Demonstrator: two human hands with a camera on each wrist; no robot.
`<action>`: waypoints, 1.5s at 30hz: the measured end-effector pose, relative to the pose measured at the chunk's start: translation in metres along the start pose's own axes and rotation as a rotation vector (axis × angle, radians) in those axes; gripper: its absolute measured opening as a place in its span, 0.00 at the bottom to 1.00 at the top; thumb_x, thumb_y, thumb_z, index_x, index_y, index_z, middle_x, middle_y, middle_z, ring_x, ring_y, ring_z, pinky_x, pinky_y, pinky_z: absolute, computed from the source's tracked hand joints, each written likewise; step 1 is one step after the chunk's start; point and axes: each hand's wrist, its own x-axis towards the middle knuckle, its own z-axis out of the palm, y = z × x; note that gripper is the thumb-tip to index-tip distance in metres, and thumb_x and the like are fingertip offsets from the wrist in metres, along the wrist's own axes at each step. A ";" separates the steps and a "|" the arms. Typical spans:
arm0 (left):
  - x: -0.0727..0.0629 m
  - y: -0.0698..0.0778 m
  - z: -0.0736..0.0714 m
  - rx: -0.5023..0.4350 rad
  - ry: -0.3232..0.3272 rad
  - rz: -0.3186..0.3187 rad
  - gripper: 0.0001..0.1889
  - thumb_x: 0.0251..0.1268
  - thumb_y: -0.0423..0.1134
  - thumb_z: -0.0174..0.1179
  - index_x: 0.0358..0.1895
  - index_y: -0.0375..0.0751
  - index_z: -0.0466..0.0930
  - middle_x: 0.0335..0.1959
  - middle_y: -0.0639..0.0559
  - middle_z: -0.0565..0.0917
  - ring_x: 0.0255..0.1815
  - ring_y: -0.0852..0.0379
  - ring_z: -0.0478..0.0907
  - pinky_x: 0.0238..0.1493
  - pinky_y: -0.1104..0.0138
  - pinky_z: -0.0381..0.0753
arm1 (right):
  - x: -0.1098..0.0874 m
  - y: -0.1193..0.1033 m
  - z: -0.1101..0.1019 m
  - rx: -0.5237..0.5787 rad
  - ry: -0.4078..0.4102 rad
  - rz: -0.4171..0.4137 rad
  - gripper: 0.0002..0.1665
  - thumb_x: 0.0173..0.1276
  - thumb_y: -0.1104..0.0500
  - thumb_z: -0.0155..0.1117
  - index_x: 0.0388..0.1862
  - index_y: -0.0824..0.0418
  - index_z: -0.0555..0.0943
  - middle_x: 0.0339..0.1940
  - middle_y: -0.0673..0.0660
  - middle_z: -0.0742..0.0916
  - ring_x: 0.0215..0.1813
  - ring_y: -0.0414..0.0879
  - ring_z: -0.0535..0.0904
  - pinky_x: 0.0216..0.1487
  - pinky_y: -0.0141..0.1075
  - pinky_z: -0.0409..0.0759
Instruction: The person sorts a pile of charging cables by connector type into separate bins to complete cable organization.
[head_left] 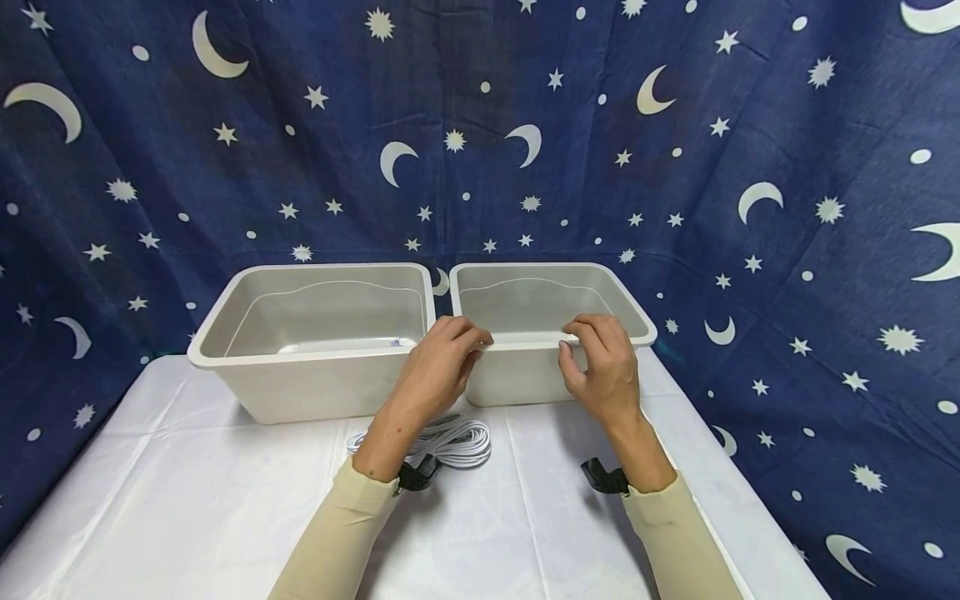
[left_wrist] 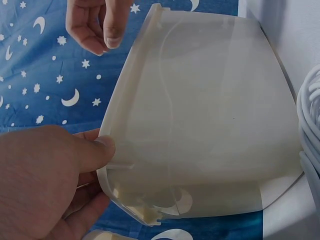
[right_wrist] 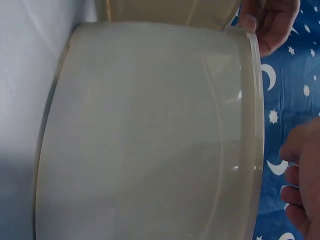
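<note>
Two pale grey plastic bins stand side by side, the right bin (head_left: 525, 377) and the left bin (head_left: 300, 392). My left hand (head_left: 435, 362) is at the right bin's front left corner. In the left wrist view its thumb (left_wrist: 97, 152) lies on the outer side of the rim with the fingers behind, pinching it. My right hand (head_left: 606, 367) hovers over the front rim farther right, fingers loosely bent. A gap shows between those fingers (right_wrist: 295, 195) and the bin wall (right_wrist: 145, 125) in the right wrist view, and they hold nothing.
A coil of white cable (head_left: 463, 446) lies on the white-covered table (head_left: 187, 500), partly under my left forearm. Inside the left bin is a small blue-and-white item (head_left: 396, 342), too small to identify. A blue curtain (head_left: 465, 100) with moons and stars hangs behind.
</note>
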 end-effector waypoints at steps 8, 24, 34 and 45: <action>0.000 0.000 0.000 0.002 0.006 0.006 0.11 0.70 0.27 0.67 0.50 0.45 0.87 0.45 0.54 0.85 0.52 0.50 0.78 0.59 0.60 0.79 | -0.003 -0.011 0.005 0.027 -0.038 -0.034 0.09 0.61 0.67 0.68 0.41 0.68 0.85 0.41 0.63 0.87 0.45 0.63 0.81 0.50 0.53 0.77; 0.000 -0.001 -0.001 0.011 0.006 -0.002 0.11 0.70 0.28 0.68 0.50 0.45 0.88 0.45 0.54 0.85 0.52 0.49 0.79 0.58 0.59 0.80 | -0.009 -0.034 0.017 0.062 -0.172 -0.100 0.10 0.60 0.66 0.71 0.41 0.64 0.86 0.44 0.59 0.86 0.47 0.58 0.82 0.50 0.52 0.80; 0.000 -0.002 0.000 0.013 0.011 0.014 0.12 0.70 0.27 0.67 0.50 0.45 0.88 0.45 0.54 0.85 0.51 0.50 0.79 0.56 0.60 0.80 | -0.016 -0.045 0.028 0.078 -0.194 -0.161 0.12 0.57 0.66 0.73 0.41 0.63 0.86 0.44 0.58 0.86 0.48 0.58 0.82 0.50 0.52 0.80; 0.000 0.000 -0.002 0.011 -0.007 -0.002 0.12 0.71 0.28 0.66 0.52 0.46 0.88 0.46 0.55 0.85 0.51 0.51 0.79 0.56 0.61 0.80 | -0.027 -0.062 0.042 0.109 -0.260 -0.259 0.11 0.61 0.64 0.71 0.44 0.62 0.86 0.45 0.56 0.86 0.48 0.54 0.82 0.52 0.49 0.81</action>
